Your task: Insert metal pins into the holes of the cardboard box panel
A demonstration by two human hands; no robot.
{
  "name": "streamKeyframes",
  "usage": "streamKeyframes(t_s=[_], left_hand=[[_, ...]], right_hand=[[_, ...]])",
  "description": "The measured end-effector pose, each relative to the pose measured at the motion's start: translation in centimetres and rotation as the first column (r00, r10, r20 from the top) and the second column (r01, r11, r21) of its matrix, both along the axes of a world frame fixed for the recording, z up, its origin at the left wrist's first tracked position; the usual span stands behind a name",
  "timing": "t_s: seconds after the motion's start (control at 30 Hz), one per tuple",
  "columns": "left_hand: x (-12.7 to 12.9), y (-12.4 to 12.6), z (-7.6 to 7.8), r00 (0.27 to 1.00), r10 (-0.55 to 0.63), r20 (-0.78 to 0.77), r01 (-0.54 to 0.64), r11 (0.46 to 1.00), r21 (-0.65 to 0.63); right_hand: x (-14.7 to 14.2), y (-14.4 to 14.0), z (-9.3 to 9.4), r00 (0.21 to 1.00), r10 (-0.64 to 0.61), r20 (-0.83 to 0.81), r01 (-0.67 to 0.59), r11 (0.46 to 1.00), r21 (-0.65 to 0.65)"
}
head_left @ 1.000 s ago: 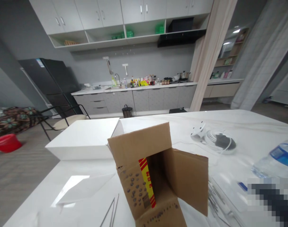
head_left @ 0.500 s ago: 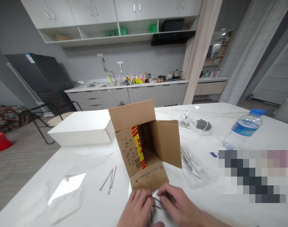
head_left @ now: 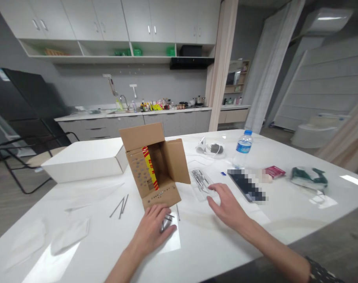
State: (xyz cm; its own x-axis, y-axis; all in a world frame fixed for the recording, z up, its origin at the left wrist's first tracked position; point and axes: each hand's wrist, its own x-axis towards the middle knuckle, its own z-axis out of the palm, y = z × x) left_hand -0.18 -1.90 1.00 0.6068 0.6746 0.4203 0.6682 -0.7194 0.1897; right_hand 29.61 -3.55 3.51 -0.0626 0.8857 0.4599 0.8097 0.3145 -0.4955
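My left hand (head_left: pixel 149 228) rests on the white table in front of the open cardboard box (head_left: pixel 174 161). Its fingers and thumb curve round a silvery, rounded object (head_left: pixel 166 223) with thin dark metal rods against it; part of this is hidden by the hand. One thin nail-like rod (head_left: pixel 178 212) lies just right of that hand. My right hand (head_left: pixel 227 204) is at the near right edge of a clear plastic tray (head_left: pixel 201 195), thumb and fingers apart. Several metal nails (head_left: pixel 200 179) lie in the tray. More long nails (head_left: pixel 122 206) lie left of the box.
A white box (head_left: pixel 84 161) stands at the back left. Thin clear plastic bags (head_left: pixel 70 236) lie at the front left. To the right are a water bottle (head_left: pixel 243 147), a partly blurred dark phone (head_left: pixel 246 186), a red packet (head_left: pixel 274 171) and a green-white package (head_left: pixel 308 179).
My right hand has left the left hand and moved right to the tray, its fingers now apart. My left hand stays before the box. The view has swung to the right.
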Motion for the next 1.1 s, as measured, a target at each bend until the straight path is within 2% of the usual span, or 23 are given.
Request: streamKeyframes(t_s=[0.07, 0.13, 0.2, 0.27, 0.43, 0.57, 0.77, 1.1], left_hand=[[0.2, 0.2, -0.2, 1.000, -0.013, -0.004, 0.013, 1.000, 0.025], [0.4, 0.3, -0.4, 1.000, -0.026, -0.008, 0.026, 0.998, 0.056], [0.6, 0.5, -0.6, 0.999, -0.040, -0.018, 0.042, 0.996, 0.081], [0.7, 0.6, -0.6, 0.998, -0.059, -0.027, 0.061, 0.993, 0.097], [0.8, 0.7, -0.6, 0.997, -0.076, -0.031, 0.079, 0.989, 0.124], [0.7, 0.8, -0.7, 0.997, -0.053, -0.049, 0.059, 0.989, 0.133], [0.6, 1.2, -1.2, 0.999, -0.038, -0.039, 0.044, 0.987, 0.156], [0.3, 1.3, -1.5, 0.996, -0.034, -0.077, 0.048, 0.983, 0.176]], right_hand=[[3.7, -0.8, -0.9, 0.968, -0.211, 0.139, 0.211, 0.977, 0.009], [6.7, -1.4, -1.7, 0.886, -0.388, 0.252, 0.405, 0.914, -0.016], [8.7, -1.7, -2.0, 0.806, -0.488, 0.334, 0.532, 0.846, -0.047], [9.7, -1.5, -2.0, 0.760, -0.530, 0.376, 0.599, 0.796, -0.089], [10.5, 0.3, -1.4, 0.724, -0.570, 0.388, 0.670, 0.715, -0.200], [11.2, 1.4, -1.5, 0.706, -0.588, 0.395, 0.694, 0.686, -0.219], [12.0, 2.5, -1.8, 0.700, -0.605, 0.380, 0.705, 0.670, -0.232], [12.8, 3.4, -1.6, 0.760, -0.540, 0.361, 0.642, 0.711, -0.288]])
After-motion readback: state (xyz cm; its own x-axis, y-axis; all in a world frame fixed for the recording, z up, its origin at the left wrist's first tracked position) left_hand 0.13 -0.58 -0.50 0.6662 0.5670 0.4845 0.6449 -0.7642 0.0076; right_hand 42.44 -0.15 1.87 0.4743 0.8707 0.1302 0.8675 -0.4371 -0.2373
